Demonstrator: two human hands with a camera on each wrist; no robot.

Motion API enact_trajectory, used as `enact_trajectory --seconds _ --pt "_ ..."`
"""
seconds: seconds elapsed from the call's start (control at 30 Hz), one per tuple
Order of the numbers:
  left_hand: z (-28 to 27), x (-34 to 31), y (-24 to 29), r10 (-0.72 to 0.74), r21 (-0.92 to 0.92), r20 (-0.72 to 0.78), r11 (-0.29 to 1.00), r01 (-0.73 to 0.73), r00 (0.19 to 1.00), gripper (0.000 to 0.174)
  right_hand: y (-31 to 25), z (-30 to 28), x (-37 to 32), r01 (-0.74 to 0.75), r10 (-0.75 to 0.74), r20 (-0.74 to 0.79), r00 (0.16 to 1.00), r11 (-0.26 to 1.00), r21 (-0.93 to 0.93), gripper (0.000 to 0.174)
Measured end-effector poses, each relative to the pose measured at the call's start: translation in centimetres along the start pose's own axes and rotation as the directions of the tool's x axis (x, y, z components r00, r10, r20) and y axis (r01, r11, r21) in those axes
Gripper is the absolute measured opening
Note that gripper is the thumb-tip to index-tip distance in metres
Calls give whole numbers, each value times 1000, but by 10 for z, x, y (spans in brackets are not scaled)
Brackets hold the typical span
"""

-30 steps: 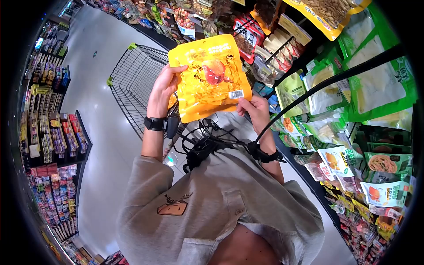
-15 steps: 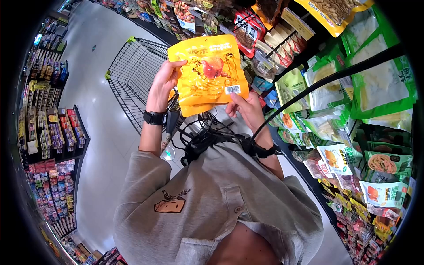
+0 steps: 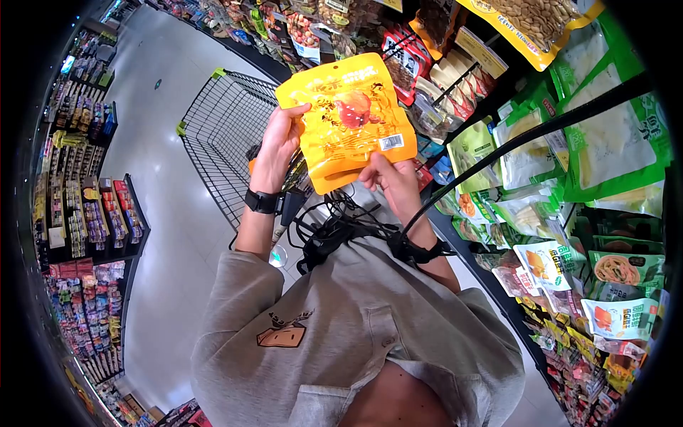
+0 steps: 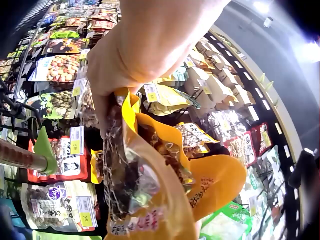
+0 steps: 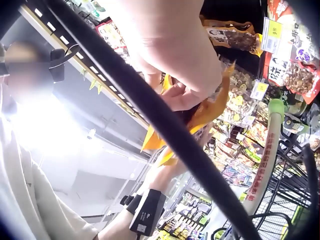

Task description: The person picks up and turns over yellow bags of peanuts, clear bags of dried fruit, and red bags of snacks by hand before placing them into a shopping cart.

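Observation:
A yellow pouch (image 3: 352, 117) with a red food picture and a barcode is held up before the chest. The left hand (image 3: 277, 153) grips its left edge, thumb on the printed face. At the lower right edge the right hand (image 3: 393, 186) pinches it below the barcode, fingers curled. In the left wrist view, the left hand (image 4: 145, 50) is above yellow packaging (image 4: 217, 182) with a clear, dark-filled side; layers stand apart, and whether they are separate pouches I cannot tell. The right wrist view shows the right hand (image 5: 170, 60) with fingers bent at the yellow edges (image 5: 212, 107).
A wire shopping cart (image 3: 224, 121) stands beyond the left forearm. Hanging snack packs (image 3: 544, 267) line the right side, and shelves (image 3: 89, 213) stand across the aisle (image 3: 163, 285). Black cables (image 3: 331, 231) hang at the chest; one thick cable crosses toward the racks.
From the pouch's lower right corner, the right hand has shifted inward along the bottom edge. The pouch has tilted a little and now sits slightly farther right in the head view.

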State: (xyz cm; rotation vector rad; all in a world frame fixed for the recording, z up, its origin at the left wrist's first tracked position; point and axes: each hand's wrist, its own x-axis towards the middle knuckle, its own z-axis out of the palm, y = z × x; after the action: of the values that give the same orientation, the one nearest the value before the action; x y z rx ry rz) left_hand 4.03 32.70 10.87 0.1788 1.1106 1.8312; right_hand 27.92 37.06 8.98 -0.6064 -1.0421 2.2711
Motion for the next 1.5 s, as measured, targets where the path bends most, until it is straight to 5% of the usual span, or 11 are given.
enact_trajectory --seconds 0.67,0.77,0.97,1.23,1.27,1.5 --pt "34 -34 18 429 261 38 867 -424 902 22 1 3 6 69 -87 -131 988 988 -138 17" --pt "34 -34 22 367 202 57 906 -371 928 23 15 -2 5 157 -159 -33 987 986 -54 21" --pt "31 -40 22 274 246 64 927 -282 959 22 10 3 1 93 -94 42 995 995 21 30" --pt "-13 -24 10 216 100 1 971 -215 976 25 -8 -11 0 225 -248 -169 954 964 -141 36" --pt "-20 -21 11 173 35 -13 984 -173 985 26 -9 -7 1 258 -251 -250 935 966 -4 32" --pt "-38 -16 15 -72 -272 -33 960 61 997 33 -2 -27 -1 200 -194 -168 966 979 20 28"
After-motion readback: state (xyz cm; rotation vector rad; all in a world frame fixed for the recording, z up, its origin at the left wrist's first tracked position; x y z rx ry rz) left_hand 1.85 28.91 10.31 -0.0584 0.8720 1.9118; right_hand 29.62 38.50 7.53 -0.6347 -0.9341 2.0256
